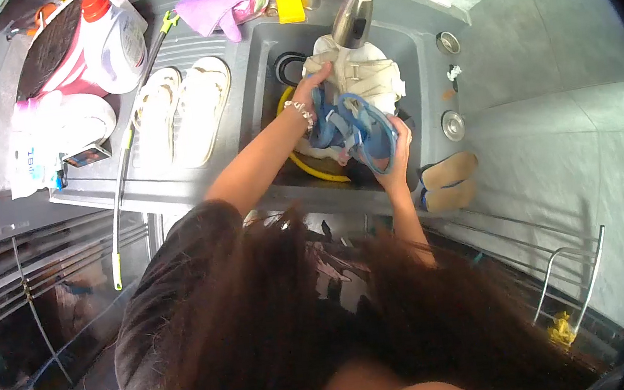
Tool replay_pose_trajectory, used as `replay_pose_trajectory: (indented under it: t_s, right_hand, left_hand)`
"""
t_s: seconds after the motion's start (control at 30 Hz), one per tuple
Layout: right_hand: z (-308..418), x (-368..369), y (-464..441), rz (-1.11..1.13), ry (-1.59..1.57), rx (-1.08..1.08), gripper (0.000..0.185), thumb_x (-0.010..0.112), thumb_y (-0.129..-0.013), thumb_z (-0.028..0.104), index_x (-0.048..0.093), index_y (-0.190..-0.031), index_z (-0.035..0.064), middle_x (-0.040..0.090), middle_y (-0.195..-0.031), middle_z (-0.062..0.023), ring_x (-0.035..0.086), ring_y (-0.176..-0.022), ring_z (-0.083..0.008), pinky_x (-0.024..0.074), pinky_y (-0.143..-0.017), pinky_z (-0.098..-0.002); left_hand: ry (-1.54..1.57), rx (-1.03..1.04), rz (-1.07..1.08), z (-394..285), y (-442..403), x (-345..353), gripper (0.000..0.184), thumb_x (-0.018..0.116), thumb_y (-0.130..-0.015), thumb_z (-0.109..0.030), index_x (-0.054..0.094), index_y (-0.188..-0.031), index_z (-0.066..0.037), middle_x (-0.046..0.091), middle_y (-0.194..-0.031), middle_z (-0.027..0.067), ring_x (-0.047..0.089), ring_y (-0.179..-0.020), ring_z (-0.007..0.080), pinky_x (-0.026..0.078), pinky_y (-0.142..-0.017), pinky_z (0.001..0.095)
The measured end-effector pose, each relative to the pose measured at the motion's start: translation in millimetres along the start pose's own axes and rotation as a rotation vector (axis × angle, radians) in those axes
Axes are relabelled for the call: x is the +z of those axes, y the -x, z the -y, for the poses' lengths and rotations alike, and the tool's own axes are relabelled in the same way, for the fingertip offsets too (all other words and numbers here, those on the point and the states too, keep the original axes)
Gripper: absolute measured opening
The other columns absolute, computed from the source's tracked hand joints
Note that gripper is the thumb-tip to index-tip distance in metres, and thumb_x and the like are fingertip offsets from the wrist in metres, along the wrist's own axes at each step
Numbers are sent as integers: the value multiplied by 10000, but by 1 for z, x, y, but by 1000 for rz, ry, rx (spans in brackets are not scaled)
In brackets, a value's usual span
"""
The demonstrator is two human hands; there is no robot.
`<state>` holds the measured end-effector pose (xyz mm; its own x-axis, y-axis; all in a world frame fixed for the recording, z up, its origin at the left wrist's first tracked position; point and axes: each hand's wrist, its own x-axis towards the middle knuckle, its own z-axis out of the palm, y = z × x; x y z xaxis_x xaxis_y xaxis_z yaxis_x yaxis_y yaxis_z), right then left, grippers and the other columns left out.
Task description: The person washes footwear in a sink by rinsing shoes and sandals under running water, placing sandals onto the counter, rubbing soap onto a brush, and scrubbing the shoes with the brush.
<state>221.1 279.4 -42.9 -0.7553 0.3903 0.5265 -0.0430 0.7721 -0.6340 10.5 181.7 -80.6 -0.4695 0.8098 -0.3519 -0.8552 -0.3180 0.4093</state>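
Over the sink, my right hand (398,155) is closed round the edge of a blue strappy sandal (375,134). Its sole faces partly toward me and its straps hang to the left. My left hand (312,87), with a pale beaded bracelet at the wrist, grips the blue straps on the other side; its fingertips lie against a cream, strapped item (355,73). That cream item rests under the faucet (356,14), and its kind is hard to make out. A yellow-rimmed basin (317,172) shows beneath my left wrist, mostly hidden by my arms and the sandal.
White sandals (210,110) lie on the drainboard left of the sink (413,50). A long green-tipped stick (122,168) crosses it. Beyond stand a red-capped bottle (113,48), purple gloves (227,7) and a yellow sponge (290,6). Tan-soled slippers (449,181) lean at the right edge.
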Motion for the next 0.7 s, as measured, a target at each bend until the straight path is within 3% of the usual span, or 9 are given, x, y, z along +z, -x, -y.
replay_pose_trajectory:
  t_s: [0.03, 0.17, 0.33, 0.4, 0.5, 0.6, 0.7]
  right_hand:
    - [0, 3, 0, 10, -39, 17, 792, 818, -571, 141, 453, -1269, 56, 484, -1219, -190, 438, -1149, -365, 340, -984, -434]
    - [16, 2, -23, 22, 6, 37, 752, 789, -536, 119, 502, -1231, 90, 463, -1271, -188, 418, -1160, -389, 354, -973, -457]
    - [30, 6, -48, 180, 183, -34, 660, 774, -534, 250, 596, -1170, 245, 387, -1421, -123, 379, -1195, -381, 292, -991, -505]
    - [21, 12, -44, 186, 160, -45, 643, 774, -525, 263, 614, -1147, 240, 360, -1454, -101, 376, -1203, -376, 288, -998, -514]
    - [20, 11, -38, 114, 143, -151, 630, 763, -541, 255, 607, -1141, 138, 416, -1410, -175, 409, -1170, -388, 315, -992, -484]
    - [11, 7, -34, 69, 104, -165, 617, 763, -542, 215, 600, -1128, 114, 438, -1393, -186, 439, -1162, -375, 334, -988, -465]
    - [17, 2, -43, 43, -1, -90, 658, 755, -518, 106, 568, -1148, 98, 465, -1357, -225, 476, -1142, -372, 341, -990, -449]
  left_hand:
    - [-52, 63, 8, -1, 5, 7, 505, 624, -879, -375, 507, -1253, -56, 633, -1137, 123, 640, -982, 273, 520, -868, 408]
    - [-87, -7, -40, -8, -4, -9, 464, 609, -882, -341, 523, -1237, -54, 639, -1111, 129, 651, -944, 268, 541, -826, 393]
    - [-38, -40, -228, -13, 9, -34, 418, 509, -893, -240, 510, -1248, -20, 609, -1142, 185, 621, -992, 316, 503, -896, 422]
    - [27, -50, -229, -16, 12, -42, 411, 506, -898, -227, 504, -1253, -21, 605, -1156, 182, 610, -1015, 329, 491, -911, 448]
    - [-83, 50, -127, -18, 13, -46, 378, 502, -912, -214, 513, -1236, -19, 598, -1176, 170, 606, -1033, 329, 488, -910, 462]
    - [-381, 84, -305, -22, 8, -46, 474, 639, -841, -358, 587, -1158, -9, 572, -1199, 174, 559, -1069, 295, 447, -929, 447]
    - [-816, 282, -428, -19, -10, -52, 559, 691, -746, -510, 658, -1087, -69, 523, -1229, 220, 373, -1205, 334, 333, -1016, 406]
